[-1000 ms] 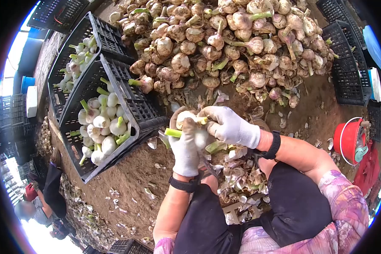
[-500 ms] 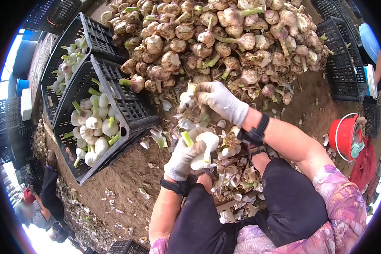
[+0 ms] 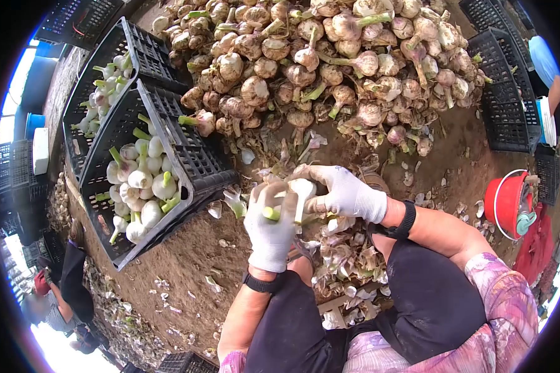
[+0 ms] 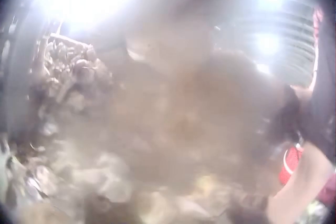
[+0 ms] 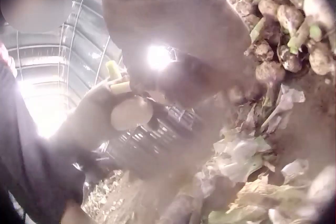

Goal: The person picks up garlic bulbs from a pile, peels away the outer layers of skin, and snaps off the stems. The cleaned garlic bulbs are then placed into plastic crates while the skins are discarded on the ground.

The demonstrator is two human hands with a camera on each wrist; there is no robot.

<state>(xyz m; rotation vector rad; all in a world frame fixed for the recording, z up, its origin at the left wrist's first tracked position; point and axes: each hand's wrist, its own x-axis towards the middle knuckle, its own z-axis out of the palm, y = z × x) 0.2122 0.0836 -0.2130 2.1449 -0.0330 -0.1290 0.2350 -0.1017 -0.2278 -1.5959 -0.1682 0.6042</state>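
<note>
Both hands wear pale gloves and meet in front of the knees. My left hand (image 3: pixel 270 227) grips garlic, with a cut green stem (image 3: pixel 271 213) poking out between its fingers. Beside it, a white garlic bulb (image 3: pixel 303 189) with its stem down lies between the two hands. The right hand (image 3: pixel 348 194) pinches that bulb from the other side, thumb below and fingers above. From the right wrist, the bulb (image 5: pixel 131 112) shows against the left glove (image 5: pixel 86 116), two stem ends above it. The left wrist view is mostly blurred.
A heap of unpeeled garlic (image 3: pixel 330 62) lies ahead. Black crates (image 3: pixel 196 165) with cleaned white bulbs (image 3: pixel 140 180) stand at the left. Peeled skins (image 3: pixel 342 248) litter the ground between the feet. At the right are a red bucket (image 3: pixel 504 205) and a black crate (image 3: pixel 504 93); another person (image 3: pixel 59 298) sits far left.
Half a second ago my right hand was out by the heap with a pale piece of garlic; it has come back to the left hand. The left hand has risen slightly, still gripping garlic.
</note>
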